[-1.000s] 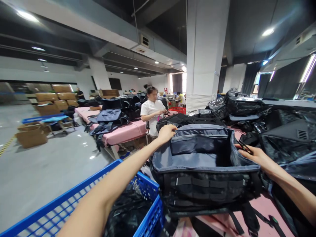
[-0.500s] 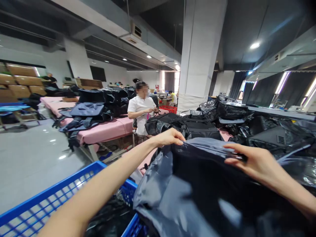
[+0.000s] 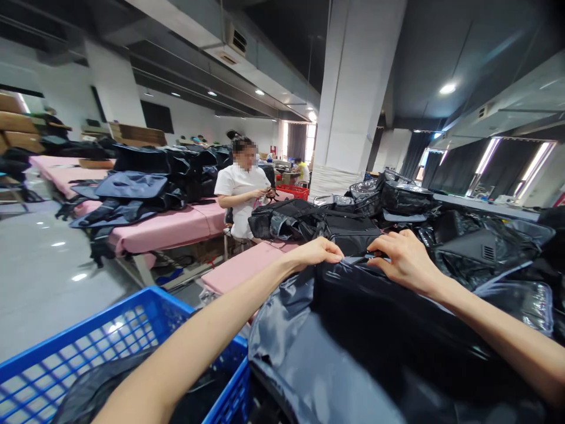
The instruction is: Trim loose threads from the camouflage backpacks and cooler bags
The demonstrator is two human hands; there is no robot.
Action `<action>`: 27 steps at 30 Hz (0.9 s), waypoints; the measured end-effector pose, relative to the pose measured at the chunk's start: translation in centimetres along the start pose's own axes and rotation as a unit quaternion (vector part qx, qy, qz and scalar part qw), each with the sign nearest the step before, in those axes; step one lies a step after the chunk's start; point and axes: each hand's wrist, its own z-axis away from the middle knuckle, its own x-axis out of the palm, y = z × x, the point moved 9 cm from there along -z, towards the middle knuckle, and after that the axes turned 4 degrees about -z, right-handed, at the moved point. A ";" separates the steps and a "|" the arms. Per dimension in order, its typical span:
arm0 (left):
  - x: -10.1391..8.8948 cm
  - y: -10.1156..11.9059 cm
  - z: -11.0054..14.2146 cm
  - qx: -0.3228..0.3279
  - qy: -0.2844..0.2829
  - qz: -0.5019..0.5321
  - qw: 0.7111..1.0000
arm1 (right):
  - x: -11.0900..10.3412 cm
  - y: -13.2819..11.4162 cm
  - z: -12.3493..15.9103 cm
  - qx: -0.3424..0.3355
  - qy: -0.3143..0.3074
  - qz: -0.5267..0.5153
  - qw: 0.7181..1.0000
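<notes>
A large black bag with grey lining fills the lower middle, tipped toward me with its far edge raised. My left hand pinches that far edge, fingers curled down over it. My right hand grips the same edge just to the right, fingers closed on the fabric; something dark and thin shows under the fingers but I cannot make it out. Both forearms reach in from the bottom corners.
A blue plastic crate with dark bags inside stands at lower left. Pink-covered tables carry piles of dark bags. A person in a white top sits at the table beyond. A white pillar rises behind; plastic-wrapped black bags are heaped at right.
The open bag was tipped up and folded over, hiding its interior. My right hand slid left along the edge toward my left hand. The view turned slightly left.
</notes>
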 end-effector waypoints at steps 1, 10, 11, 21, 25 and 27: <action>0.0 0.0 0.1 0.002 -0.001 -0.001 1.000 | 0.3 -0.1 -0.1 -0.002 -0.004 -0.007 1.000; 0.0 -0.4 0.2 -0.009 -0.007 -0.022 1.000 | 0.3 -2.8 -0.4 -0.084 -0.020 0.067 0.994; 0.0 -0.4 0.1 -0.010 -0.007 -0.022 1.000 | 0.2 -3.0 -0.4 -0.091 -0.020 0.080 0.992; -0.3 2.6 1.6 0.152 0.056 -0.247 0.956 | -0.4 -1.4 -0.2 -0.017 -0.009 -0.056 0.998; 2.5 6.1 7.2 0.402 0.196 -0.537 0.715 | 1.3 1.3 1.1 0.084 -0.051 -0.231 0.968; 4.4 6.0 9.8 0.488 0.231 -0.591 0.599 | 2.6 2.1 1.8 0.123 -0.078 -0.279 0.949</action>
